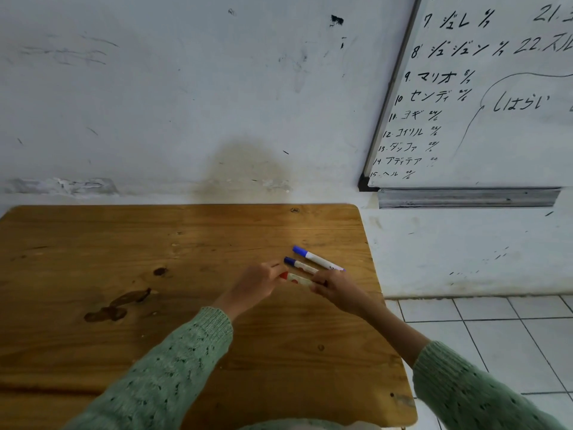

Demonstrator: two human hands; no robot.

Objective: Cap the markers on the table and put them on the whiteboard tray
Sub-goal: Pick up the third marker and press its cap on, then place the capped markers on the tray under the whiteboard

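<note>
Three markers are on the right part of the wooden table (155, 243). A red marker (297, 279) is held between both hands: my left hand (257, 283) pinches its red cap end and my right hand (336, 288) grips the other end of the barrel. Just beyond it lie two capped blue markers, one dark blue (300, 265) and one brighter blue (317, 259), side by side and pointing up-left. The metal whiteboard tray (468, 198) hangs under the whiteboard (483, 97) on the wall, up and to the right.
The table stands against a scuffed white wall. Its right edge runs close to the hands, with white floor tiles (496, 336) beyond it. Dark stains (117, 305) mark the wood on the left. Green knitted sleeves cover both forearms.
</note>
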